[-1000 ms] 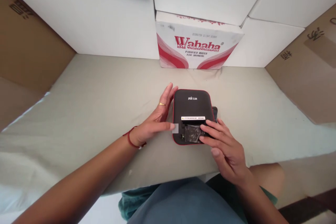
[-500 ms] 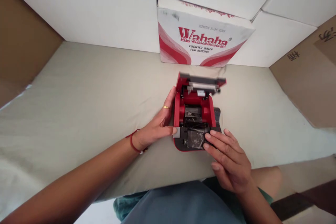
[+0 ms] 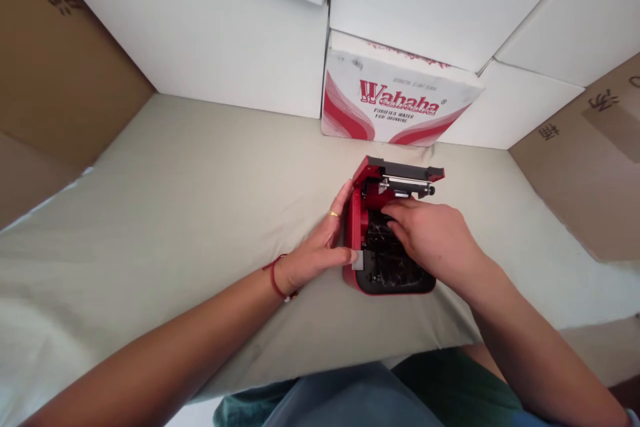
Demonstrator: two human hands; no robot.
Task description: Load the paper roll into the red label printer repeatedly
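Note:
A small red-and-black machine (image 3: 354, 227), resembling a printer, stands on the cloth with its lid (image 3: 405, 170) raised. A roller shows under the lid. Shiny black film (image 3: 395, 260) lies in the compartment and over the front. My left hand (image 3: 327, 240) grips the machine's left side, its thumb on a grey tab (image 3: 357, 260) at the front corner. My right hand (image 3: 437, 233) reaches into the compartment from the right, fingers closed together at the rear end of the film. The hand covers the machine's right side, and whatever its fingertips hold is hidden.
Behind the machine stands a white and red water carton (image 3: 400, 110), with white boxes (image 3: 240, 33) stacked around and above it. Brown cardboard boxes flank the surface, one at left (image 3: 75, 80) and one at right (image 3: 600, 167). A pale cloth (image 3: 210, 200) covers the surface.
My right hand has moved from the film at the machine's front to the compartment at the rear, its fingers now closed. My left hand keeps its grip. The view has shifted.

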